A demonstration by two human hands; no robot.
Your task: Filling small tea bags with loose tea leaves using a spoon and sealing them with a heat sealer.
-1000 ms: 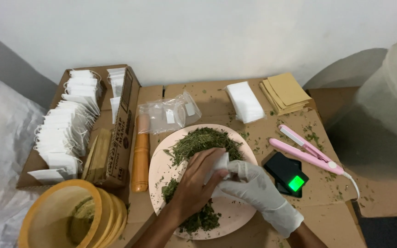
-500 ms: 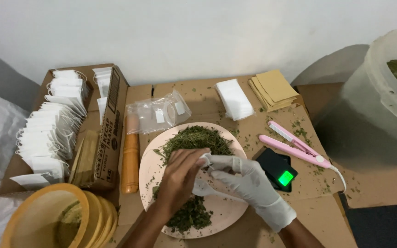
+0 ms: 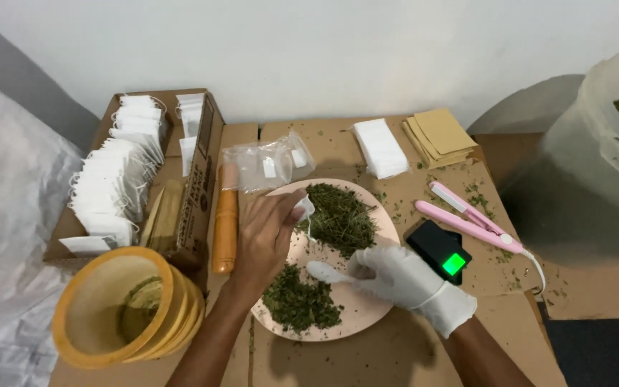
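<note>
Both my hands work over the pink plate of dried green herb, filling a small white sachet.

My bare left hand (image 3: pixel 266 240) has its fingers pinched together on the small white sachet (image 3: pixel 304 208), which it holds over the far left part of the pink plate (image 3: pixel 367 319), beside the far heap of dried herb (image 3: pixel 338 215). My gloved right hand (image 3: pixel 395 276) has its fingers clamped on a white spoon (image 3: pixel 324 271), whose tip points left, just above the near heap of herb (image 3: pixel 299 301). Left of the plate an orange wooden stick (image 3: pixel 226 226) lies on the cardboard-covered bench (image 3: pixel 395 358), with a cardboard box of filled white sachets (image 3: pixel 109 193) further left. A pink sealing iron (image 3: pixel 471 222) and a small black scale (image 3: pixel 438 251) sit right of the plate.
</note>
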